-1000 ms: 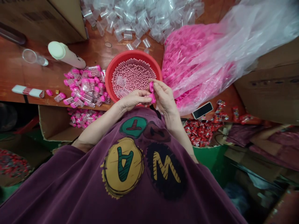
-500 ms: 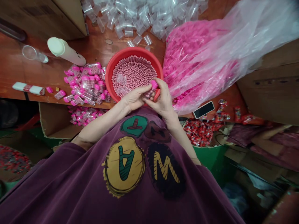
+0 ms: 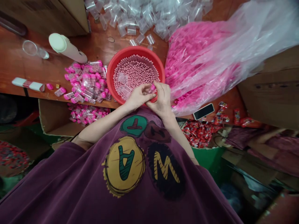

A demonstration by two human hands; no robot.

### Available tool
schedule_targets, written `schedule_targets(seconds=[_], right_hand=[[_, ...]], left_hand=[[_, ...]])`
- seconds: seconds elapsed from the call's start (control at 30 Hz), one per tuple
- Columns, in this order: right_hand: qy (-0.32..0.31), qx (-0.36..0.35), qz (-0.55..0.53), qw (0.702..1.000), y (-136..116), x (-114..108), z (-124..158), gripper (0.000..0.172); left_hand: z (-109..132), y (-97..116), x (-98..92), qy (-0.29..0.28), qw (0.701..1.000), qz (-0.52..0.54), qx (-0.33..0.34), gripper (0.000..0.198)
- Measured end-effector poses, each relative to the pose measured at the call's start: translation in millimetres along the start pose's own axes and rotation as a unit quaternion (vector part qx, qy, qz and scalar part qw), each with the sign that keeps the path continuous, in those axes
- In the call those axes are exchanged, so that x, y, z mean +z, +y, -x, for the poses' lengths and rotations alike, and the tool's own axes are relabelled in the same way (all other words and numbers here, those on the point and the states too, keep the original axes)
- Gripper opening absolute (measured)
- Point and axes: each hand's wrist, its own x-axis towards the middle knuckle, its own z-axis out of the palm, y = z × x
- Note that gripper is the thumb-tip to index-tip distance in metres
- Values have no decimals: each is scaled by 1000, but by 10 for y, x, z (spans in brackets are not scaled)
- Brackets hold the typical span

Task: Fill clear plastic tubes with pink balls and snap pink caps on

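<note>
Between my two hands is a small clear bottle (image 3: 147, 90) with pink beads inside and a pink cap (image 3: 153, 87) at its right end. My left hand (image 3: 137, 97) is closed around the bottle's body. At the cap end, the fingers and thumb of my right hand (image 3: 163, 99) are closed on the pink cap. Both hands are over the near rim of a red bowl (image 3: 112, 67). Pink beads (image 3: 136, 70) fill the bowl, with a few clear empty tubes (image 3: 122, 77) lying on them. My fingers hide part of the bottle.
Capped bead bottles (image 3: 87, 82) are heaped left of the bowl; more lie in a carton (image 3: 50, 119) below. Clear tubes (image 3: 140, 18) are piled behind. A plastic bag of pink caps (image 3: 198, 59) and a phone (image 3: 203, 111) are at right. A white bottle (image 3: 67, 48) stands at left.
The bottle has turned and sunk deeper between my fingers, and my right fingers have closed further over its cap. The view has shifted slightly.
</note>
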Motion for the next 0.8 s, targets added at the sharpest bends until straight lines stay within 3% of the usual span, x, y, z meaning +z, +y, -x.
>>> schedule_targets(seconds=[0.1, 0.27, 0.6, 0.7, 0.8], right_hand=[[-33, 14, 18, 999, -56, 34, -14, 78], [-67, 35, 46, 996, -109, 122, -72, 74], [-131, 2, 63, 989, -117, 215, -193, 43], [-150, 5, 71, 986, -188, 266, -240, 35], [-197, -2, 56, 979, -285, 402, -254, 42]], left_hand=[[40, -15, 0, 21, 999, 19, -17, 37], [155, 55, -9, 1, 998, 53, -41, 11], [256, 25, -36, 42, 994, 29, -93, 29], [252, -19, -47, 85, 992, -12, -88, 34], [276, -98, -115, 143, 983, -49, -109, 35]])
